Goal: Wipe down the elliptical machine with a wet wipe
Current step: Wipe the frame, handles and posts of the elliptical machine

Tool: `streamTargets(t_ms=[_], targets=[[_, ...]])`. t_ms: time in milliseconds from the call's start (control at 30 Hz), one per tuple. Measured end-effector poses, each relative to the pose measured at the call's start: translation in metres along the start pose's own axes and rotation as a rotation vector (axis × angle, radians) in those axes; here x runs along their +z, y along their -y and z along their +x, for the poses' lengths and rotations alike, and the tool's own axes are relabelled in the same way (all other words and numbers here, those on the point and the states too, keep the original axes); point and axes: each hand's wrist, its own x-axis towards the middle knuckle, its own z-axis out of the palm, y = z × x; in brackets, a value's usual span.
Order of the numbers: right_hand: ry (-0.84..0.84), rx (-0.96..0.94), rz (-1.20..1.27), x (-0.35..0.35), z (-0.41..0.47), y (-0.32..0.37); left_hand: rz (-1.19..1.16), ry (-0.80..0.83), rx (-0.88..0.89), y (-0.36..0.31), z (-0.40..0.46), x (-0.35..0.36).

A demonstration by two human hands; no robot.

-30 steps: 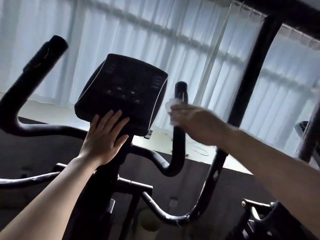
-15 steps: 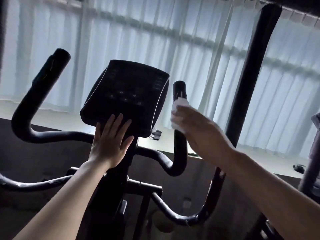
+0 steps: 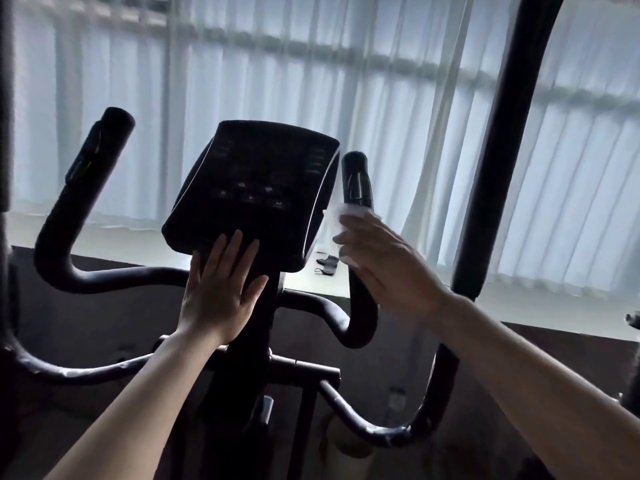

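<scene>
The black elliptical machine fills the view, its console (image 3: 256, 188) in the middle between two upright handlebars. My left hand (image 3: 221, 289) presses flat against the console's lower edge, fingers straight. My right hand (image 3: 384, 268) holds a white wet wipe (image 3: 341, 221) wrapped against the right inner handlebar (image 3: 356, 181), just below its glossy top grip. The left inner handlebar (image 3: 86, 188) curves up at the left, untouched.
A tall black moving arm (image 3: 495, 161) rises at the right and bends down to a lower bar (image 3: 374, 431). White vertical blinds (image 3: 398, 109) cover the window behind. A small dark object (image 3: 327, 263) lies on the sill.
The view has tilted up slightly. My right hand with the wipe has slid a little along the right handlebar. My left hand stays pressed on the console.
</scene>
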Motion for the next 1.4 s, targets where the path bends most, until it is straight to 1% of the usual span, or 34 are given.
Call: streamTargets(t_ms=[100, 200, 267, 400, 500, 533, 600, 633, 667, 767, 900, 1000, 1100, 1200, 1267, 1333, 1400], targets=[[-0.082, 0.067, 0.104, 0.018, -0.046, 0.02, 0.001, 0.021, -0.01, -0.007, -0.014, -0.008], [-0.125, 0.062, 0.091, 0.034, -0.078, 0.029, -0.023, 0.012, 0.054, -0.016, -0.036, -0.014], [-0.078, -0.007, 0.024, 0.042, -0.101, 0.033, -0.048, -0.022, 0.114, -0.023, -0.05, -0.018], [0.043, -0.108, -0.167, 0.045, -0.124, 0.04, -0.176, -0.041, 0.122, -0.042, -0.069, -0.025], [0.074, -0.089, -0.107, 0.019, -0.103, 0.051, -0.263, -0.041, 0.136, -0.053, -0.083, -0.024], [0.037, -0.065, -0.091, 0.007, -0.087, 0.049, -0.287, -0.042, 0.141, -0.055, -0.087, -0.022], [-0.072, -0.025, -0.16, -0.015, -0.046, 0.034, -0.336, -0.043, 0.14, -0.062, -0.091, -0.019], [-0.099, -0.014, -0.243, -0.019, -0.028, 0.025, -0.36, -0.039, 0.137, -0.066, -0.092, -0.017], [-0.102, -0.007, -0.275, -0.018, -0.016, 0.017, -0.383, -0.035, 0.134, -0.069, -0.092, -0.015], [-0.055, -0.026, -0.232, 0.015, -0.034, 0.006, -0.47, -0.024, 0.105, -0.073, -0.098, -0.011], [-0.207, 0.024, -0.09, 0.05, -0.083, 0.025, -0.572, 0.006, 0.061, -0.073, -0.105, -0.008], [-0.292, 0.045, -0.114, 0.074, -0.102, 0.032, -0.626, 0.059, 0.025, -0.079, -0.112, -0.003], [-0.268, 0.073, -0.183, 0.108, -0.138, 0.034, -0.691, 0.089, 0.013, -0.086, -0.117, 0.001], [-0.196, 0.151, -0.19, 0.135, -0.17, 0.037, -0.751, 0.118, 0.01, -0.095, -0.118, -0.001], [-0.157, 0.279, -0.133, 0.138, -0.177, 0.042, -0.773, 0.119, 0.015, -0.098, -0.118, -0.002], [-0.139, 0.476, 0.086, 0.129, -0.175, 0.052, -0.777, 0.1, 0.024, -0.099, -0.12, 0.0], [-0.118, 0.65, 0.412, 0.11, -0.171, 0.068, -0.79, 0.117, 0.011, -0.101, -0.126, 0.0]])
